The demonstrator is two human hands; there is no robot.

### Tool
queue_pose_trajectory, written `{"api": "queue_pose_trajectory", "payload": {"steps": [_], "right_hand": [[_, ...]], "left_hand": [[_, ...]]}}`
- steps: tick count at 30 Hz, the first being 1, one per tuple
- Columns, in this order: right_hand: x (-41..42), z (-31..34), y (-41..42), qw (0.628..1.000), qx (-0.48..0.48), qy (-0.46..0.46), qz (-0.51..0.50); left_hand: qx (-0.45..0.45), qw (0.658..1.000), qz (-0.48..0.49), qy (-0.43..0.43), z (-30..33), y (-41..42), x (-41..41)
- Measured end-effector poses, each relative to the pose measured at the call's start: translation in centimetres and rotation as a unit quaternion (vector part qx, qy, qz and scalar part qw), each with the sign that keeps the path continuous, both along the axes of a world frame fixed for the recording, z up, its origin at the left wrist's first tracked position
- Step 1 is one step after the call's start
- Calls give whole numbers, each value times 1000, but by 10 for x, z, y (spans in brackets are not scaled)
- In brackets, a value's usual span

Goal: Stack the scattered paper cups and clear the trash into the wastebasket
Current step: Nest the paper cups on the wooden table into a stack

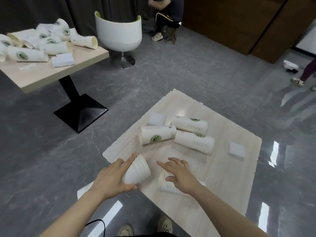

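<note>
Left hand (109, 178) grips stacked cups (136, 171) above, seemingly, pale table (222, 177).

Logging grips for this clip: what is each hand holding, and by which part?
The left hand grips a stack of nested cups round its side near the narrow bottom end. The right hand rests on a lying cup, fingers fairly straight, not gripping.

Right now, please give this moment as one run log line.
left hand: holds cup stack | right hand: on lying cup | three cups loose on table
</note>
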State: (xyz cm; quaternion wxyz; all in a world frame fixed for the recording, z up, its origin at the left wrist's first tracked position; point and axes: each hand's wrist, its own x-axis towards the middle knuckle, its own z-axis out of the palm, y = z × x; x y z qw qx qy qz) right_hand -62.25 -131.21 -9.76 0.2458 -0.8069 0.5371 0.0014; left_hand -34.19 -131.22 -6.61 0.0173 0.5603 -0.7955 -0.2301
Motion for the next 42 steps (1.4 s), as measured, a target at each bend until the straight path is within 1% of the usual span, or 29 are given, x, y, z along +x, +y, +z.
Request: {"api": "queue_pose_trajectory", "payload": {"steps": [4,8,11,15,16,18,20,23,27,29,33,37,42], "right_hand": [[-5,-4,1,998,-33,26,47],[-10,-8,2,989,-111,32,90],[-16,-11,0,988,-145,29,45],[-33,4,-5,993,-99,21,-56],[-38,10,-6,992,-93,8,-85],[-48,20,-11,981,-119,-39,-151],[-57,33,-17,961,-133,-110,-218],[-65,60,-22,920,-137,-238,-281],[-74,84,-20,869,-142,-308,-360],[-77,91,-16,846,-129,-342,-388],[-82,97,-8,817,-90,-397,-409],[-79,103,-2,781,-37,-474,-405],[-72,100,3,775,22,-501,-384]], "left_hand": [[5,1000,-2,5,2,-2,-3],[6,1000,-7,3,3,-3,-6],[7,1000,-9,2,3,-3,-8],[9,1000,-9,0,4,-4,-13],[9,1000,-10,1,4,-5,-15],[6,1000,-12,2,6,-8,-18],[-5,1000,-13,2,8,-11,-23],[-20,1000,-18,3,13,-15,-31],[-29,999,-31,14,17,-21,-37],[-30,999,-40,20,19,-24,-40],[-42,998,-53,18,24,-28,-47],[-47,996,-64,32,26,-32,-56],[-60,993,-82,56,33,-36,-66]]}}
